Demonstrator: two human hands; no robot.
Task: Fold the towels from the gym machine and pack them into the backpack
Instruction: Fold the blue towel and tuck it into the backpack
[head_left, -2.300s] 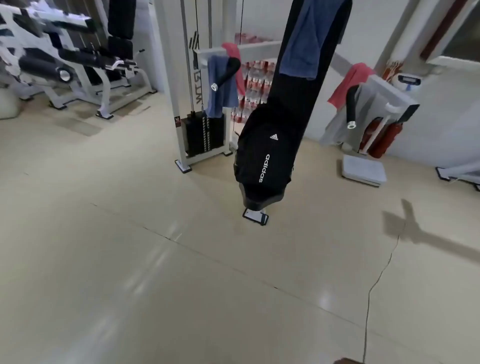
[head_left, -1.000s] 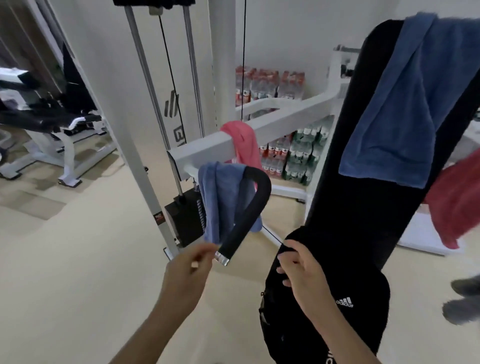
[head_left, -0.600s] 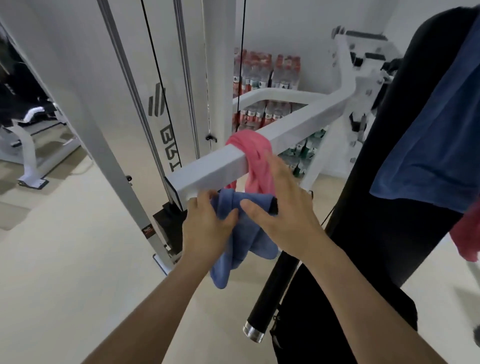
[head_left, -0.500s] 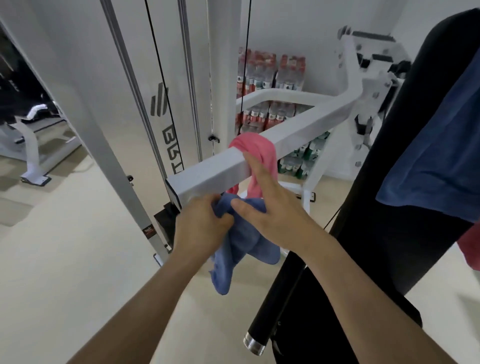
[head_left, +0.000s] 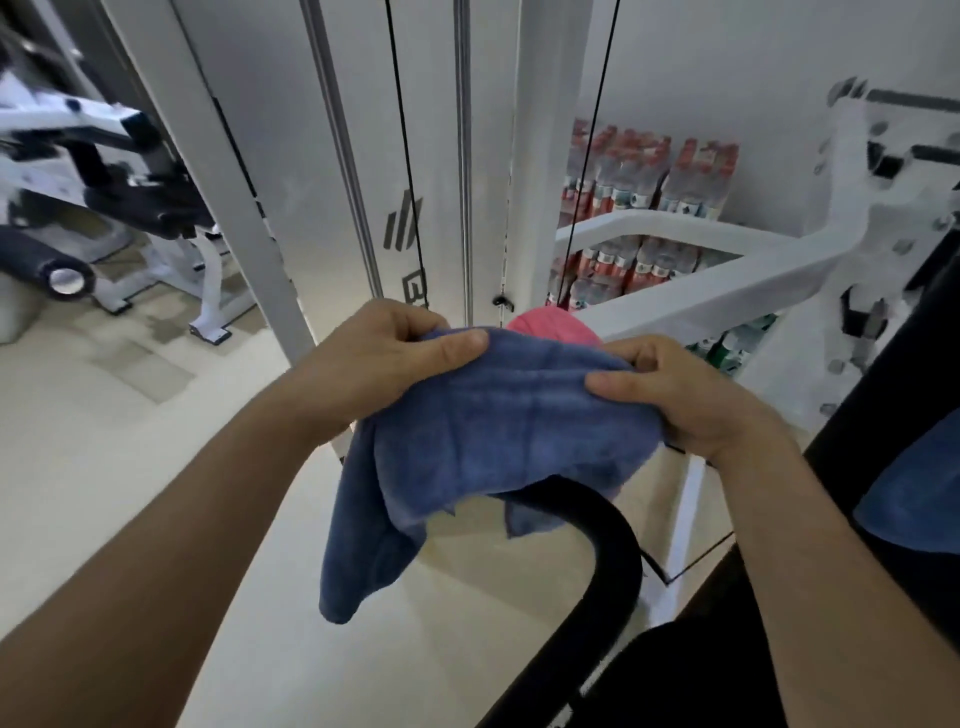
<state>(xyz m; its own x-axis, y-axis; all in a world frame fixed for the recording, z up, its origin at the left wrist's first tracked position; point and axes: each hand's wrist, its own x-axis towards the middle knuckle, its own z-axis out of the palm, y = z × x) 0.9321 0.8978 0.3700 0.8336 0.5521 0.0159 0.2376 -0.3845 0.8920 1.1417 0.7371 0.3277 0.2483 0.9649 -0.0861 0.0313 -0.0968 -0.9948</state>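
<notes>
Black handle (head_left: 597, 561): curved bar at lower centre, just under the towel's hanging edge.
Blue towel (head_left: 493, 441): centre of the frame, held between both hands, left part hanging down.
Left hand (head_left: 374, 364): pinched the upper left edge, thumb on top.
Right hand (head_left: 691, 400): gripped the upper right edge.
Pink towel (head_left: 556, 325): draped over the white machine beam (head_left: 727, 291), just behind the hands.
Bottle packs (head_left: 649, 176): stacked at upper right.

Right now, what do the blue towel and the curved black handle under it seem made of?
Blue towel: soft terry cloth, probably cotton; matte, fuzzy, sagging in folds. Black handle: likely rubber or foam grip over metal; smooth, matte, rigidly curved.
</notes>
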